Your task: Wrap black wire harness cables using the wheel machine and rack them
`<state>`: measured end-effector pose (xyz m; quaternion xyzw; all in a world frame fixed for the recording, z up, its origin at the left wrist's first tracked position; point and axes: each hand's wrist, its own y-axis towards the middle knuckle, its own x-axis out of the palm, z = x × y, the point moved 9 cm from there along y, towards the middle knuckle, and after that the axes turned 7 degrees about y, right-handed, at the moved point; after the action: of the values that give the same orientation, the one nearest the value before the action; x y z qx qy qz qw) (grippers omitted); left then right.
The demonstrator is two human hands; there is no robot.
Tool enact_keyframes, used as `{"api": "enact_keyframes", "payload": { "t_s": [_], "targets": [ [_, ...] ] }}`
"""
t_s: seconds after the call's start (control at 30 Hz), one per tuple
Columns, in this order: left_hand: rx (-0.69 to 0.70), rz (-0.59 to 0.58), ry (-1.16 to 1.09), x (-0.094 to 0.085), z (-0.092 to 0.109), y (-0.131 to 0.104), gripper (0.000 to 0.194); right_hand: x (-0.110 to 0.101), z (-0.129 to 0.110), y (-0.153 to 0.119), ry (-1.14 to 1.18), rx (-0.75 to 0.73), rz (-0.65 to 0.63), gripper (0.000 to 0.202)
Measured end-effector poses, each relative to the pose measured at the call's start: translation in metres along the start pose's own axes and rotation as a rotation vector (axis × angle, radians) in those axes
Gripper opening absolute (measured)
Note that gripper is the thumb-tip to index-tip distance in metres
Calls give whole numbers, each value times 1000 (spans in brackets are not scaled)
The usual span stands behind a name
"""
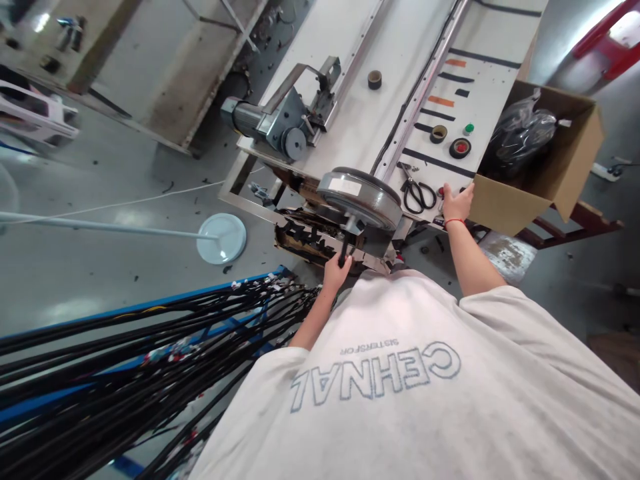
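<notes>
My left hand (337, 272) is closed around a black handle (345, 248) just below the hub of a large metal wheel (361, 197). That wheel, with a white label on it, sits at the near end of the white bench (345, 127). At the bench's near right corner rests my right hand (457, 203), wearing a red band at the wrist, its thumb and fingers apart. Beside its thumb is a small red button (441, 191). Black-handled scissors (418, 195) lie just left of that hand.
A motor unit (280, 127) stands on the bench's left side. Tape rolls (460, 147) and a green button (469, 128) lie near an open cardboard box (530, 200). Black cable bundles (150, 360) fill the lower left. A round-based pole (221, 239) stands on the floor.
</notes>
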<state>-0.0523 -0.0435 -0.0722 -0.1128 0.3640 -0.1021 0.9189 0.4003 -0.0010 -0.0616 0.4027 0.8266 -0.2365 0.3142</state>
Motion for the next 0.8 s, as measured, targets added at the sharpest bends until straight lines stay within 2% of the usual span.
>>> {"api": "enact_keyframes", "payload": {
  "t_s": [0.13,0.23,0.37,0.47,0.8],
  "targets": [
    [-121,-13,32,4,-50,-19,33,-1,-2,-2,14,12,-9,96],
    [-156,30,27,-4,-62,-34,35,-1,-2,-2,14,23,-16,96],
    [-98,148,-37,-23,-42,-45,37,-1,0,0,24,21,-6,97],
    [-73,184,-58,-30,-24,-45,39,-1,1,2,32,10,4,99],
    [-32,182,-72,-29,25,-9,36,1,2,2,12,8,13,96]
  ]
}}
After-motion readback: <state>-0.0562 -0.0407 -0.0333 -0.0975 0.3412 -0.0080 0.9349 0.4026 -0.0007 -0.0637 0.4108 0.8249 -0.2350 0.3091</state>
